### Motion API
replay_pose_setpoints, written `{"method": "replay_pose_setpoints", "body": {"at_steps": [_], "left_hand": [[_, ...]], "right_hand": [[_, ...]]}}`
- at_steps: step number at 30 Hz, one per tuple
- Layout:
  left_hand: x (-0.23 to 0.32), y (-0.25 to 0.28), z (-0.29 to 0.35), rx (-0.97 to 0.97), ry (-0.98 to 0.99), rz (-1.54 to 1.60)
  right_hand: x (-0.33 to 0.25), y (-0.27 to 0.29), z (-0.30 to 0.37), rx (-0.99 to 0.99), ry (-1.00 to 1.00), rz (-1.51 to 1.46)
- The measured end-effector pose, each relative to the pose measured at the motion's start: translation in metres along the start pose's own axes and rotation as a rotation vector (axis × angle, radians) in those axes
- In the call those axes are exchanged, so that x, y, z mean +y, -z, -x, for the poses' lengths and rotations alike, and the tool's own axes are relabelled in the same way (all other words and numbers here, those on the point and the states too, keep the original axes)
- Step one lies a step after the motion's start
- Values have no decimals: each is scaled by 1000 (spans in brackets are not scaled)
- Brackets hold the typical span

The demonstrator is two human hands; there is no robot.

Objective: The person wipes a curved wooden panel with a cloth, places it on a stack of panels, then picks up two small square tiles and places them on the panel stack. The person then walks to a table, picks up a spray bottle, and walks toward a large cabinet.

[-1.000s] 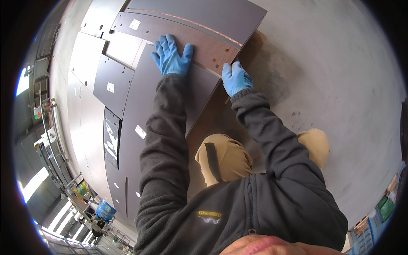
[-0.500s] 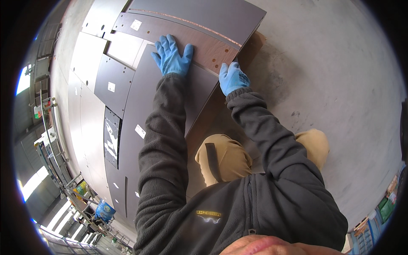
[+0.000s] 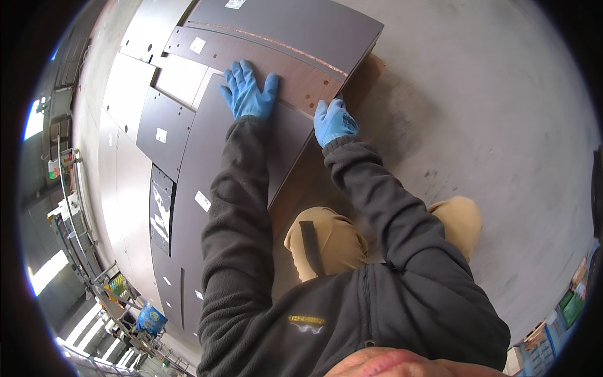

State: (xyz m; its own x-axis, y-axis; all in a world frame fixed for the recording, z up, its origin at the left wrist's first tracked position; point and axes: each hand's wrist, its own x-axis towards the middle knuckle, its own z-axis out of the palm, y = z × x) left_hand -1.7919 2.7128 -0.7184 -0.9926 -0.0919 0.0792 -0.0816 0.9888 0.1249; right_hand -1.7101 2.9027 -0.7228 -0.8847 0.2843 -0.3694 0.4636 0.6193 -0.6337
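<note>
Gloves [image 3: 338, 127], both blue, cover the left hand [image 3: 248, 93] and the right hand [image 3: 333, 119]. The left hand lies palm down with fingers and thumb spread wide. Its fingers rest on a brown board [image 3: 286, 72], and its heel reaches over the grey panel [image 3: 195, 157] next to it; it grasps nothing. The right hand is at the near right corner of the brown board, with its thumb and fingers bent against the end edge. Whether it pinches the board or only pushes against it, I cannot tell, as the underside is hidden.

The brown board runs slantwise between the grey panel and a dark panel [image 3: 295, 34] on the far side. It has a few round holes near its right end and a white label [image 3: 197, 45] toward its left end. A thin, rough, copper-coloured line [image 3: 276, 43] runs along the dark panel, near the side facing the brown board.

Farther left, a smaller panel [image 3: 164, 125] with dark holes and its own sticker [image 3: 161, 135] lies beside pale boards [image 3: 129, 88]. Under the right end of the stack, a brown block [image 3: 369, 74] shows above the concrete floor [image 3: 490, 113]. The person's knees [image 3: 330, 242], in tan trousers, are bent close to the boards.
</note>
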Motion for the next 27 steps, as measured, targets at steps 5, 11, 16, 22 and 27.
{"method": "replay_pose_setpoints", "body": {"at_steps": [5, 11, 16, 22, 27], "left_hand": [[2, 3, 0, -15, -4, -2], [1, 2, 0, -15, -5, 25], [-1, 1, 0, 2, 14, 50], [-6, 6, 3, 150, 1, 170], [-4, 45, -1, 246, 84, 205]], "right_hand": [[12, 7, 3, 4, 64, -84], [47, 44, -14, 189, 294, -209], [83, 88, -10, 68, 378, -279], [100, 116, 79, -258, 293, -414], [149, 119, 142, -724, 25, -299]]}}
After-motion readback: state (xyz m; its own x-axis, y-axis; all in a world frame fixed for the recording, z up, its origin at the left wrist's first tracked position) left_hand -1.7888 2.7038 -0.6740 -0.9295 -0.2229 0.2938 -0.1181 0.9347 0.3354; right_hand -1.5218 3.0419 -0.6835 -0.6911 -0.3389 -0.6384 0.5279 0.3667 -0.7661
